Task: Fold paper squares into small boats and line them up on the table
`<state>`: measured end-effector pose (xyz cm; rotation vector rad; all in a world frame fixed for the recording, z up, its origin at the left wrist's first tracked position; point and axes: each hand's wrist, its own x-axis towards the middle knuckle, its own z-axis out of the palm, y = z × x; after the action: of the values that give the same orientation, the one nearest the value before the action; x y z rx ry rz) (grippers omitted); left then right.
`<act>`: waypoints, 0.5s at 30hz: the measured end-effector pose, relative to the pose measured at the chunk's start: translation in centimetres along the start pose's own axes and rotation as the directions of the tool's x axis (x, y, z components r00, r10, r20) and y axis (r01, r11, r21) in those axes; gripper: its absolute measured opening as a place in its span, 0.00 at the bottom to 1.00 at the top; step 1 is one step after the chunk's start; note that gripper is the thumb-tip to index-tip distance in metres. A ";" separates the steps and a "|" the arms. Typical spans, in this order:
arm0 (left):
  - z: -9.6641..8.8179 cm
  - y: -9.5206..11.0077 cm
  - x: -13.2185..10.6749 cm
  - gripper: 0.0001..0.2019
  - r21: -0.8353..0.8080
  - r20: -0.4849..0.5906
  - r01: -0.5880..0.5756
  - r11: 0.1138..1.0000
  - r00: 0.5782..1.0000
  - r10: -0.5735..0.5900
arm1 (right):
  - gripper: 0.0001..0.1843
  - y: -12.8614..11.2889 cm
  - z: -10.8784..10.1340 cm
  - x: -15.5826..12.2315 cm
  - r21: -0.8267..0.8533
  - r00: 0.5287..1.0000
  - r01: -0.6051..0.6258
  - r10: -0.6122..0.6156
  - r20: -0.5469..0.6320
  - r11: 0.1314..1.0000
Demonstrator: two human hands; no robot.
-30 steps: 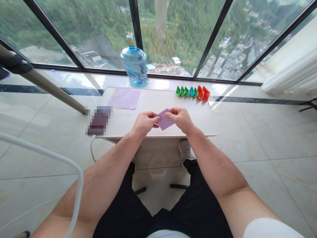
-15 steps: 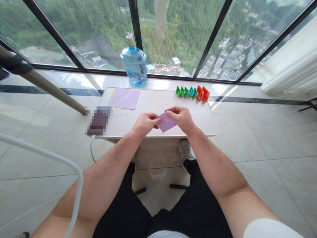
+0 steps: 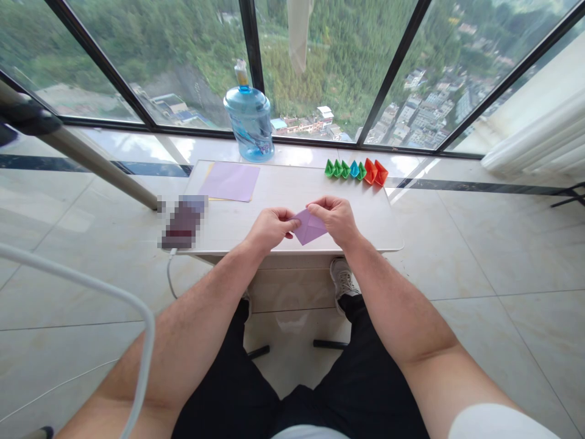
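Note:
A piece of folded purple paper [image 3: 309, 230] is held between both hands above the front edge of the low white table [image 3: 292, 183]. My left hand [image 3: 273, 228] pinches its left corner, thumb on top. At the upper right side, my right hand [image 3: 336, 218] grips it between thumb and fingers, hiding that part of the paper. A crease line runs across its face. Flat purple sheets [image 3: 231, 181] lie at the table's back left, with a yellow edge showing beneath. Small folded paper boats [image 3: 345, 170] in green, blue and orange stand in a row at the back right.
A blurred-out, phone-like device [image 3: 183, 222] with a cable lies at the table's left end. Behind the table stands a blue water jug [image 3: 249, 125] by the window. A pole [image 3: 109, 160] slants in from the left, and a pale curved tube [image 3: 137, 305] crosses the lower left.
Almost nothing differs. Both hands keep their hold on the folded purple paper, and the view has shifted very slightly.

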<state>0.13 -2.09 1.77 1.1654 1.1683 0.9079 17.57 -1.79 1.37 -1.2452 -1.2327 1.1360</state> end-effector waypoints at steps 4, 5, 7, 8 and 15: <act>-0.2 0.1 -0.1 0.07 0.136 0.010 -0.004 0.991 1.000 0.003 | 0.14 0.1 0.0 0.0 -0.025 1.000 0.018 -0.019 -0.003 1.000; -0.2 0.1 -0.1 0.06 0.171 0.010 -0.002 0.985 1.000 0.000 | 0.14 0.1 0.0 0.0 -0.032 1.000 0.027 -0.027 -0.001 0.999; -0.3 0.1 -0.1 0.06 0.218 0.011 0.006 0.976 1.000 -0.009 | 0.14 0.0 0.1 0.0 -0.047 0.999 0.037 -0.037 -0.006 0.998; -0.4 0.2 -0.1 0.06 0.228 0.008 0.011 0.973 1.000 -0.014 | 0.14 0.0 0.1 0.0 -0.051 0.999 0.037 -0.037 -0.007 0.998; -0.5 0.7 -0.4 0.06 0.209 -0.041 0.042 0.977 0.999 -0.034 | 0.16 -0.1 -0.1 -0.1 -0.164 0.993 -0.002 0.021 0.115 0.986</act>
<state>-0.42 -2.20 2.57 1.2955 1.3369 0.7938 17.68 -1.88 1.51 -1.3246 -1.4319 1.1467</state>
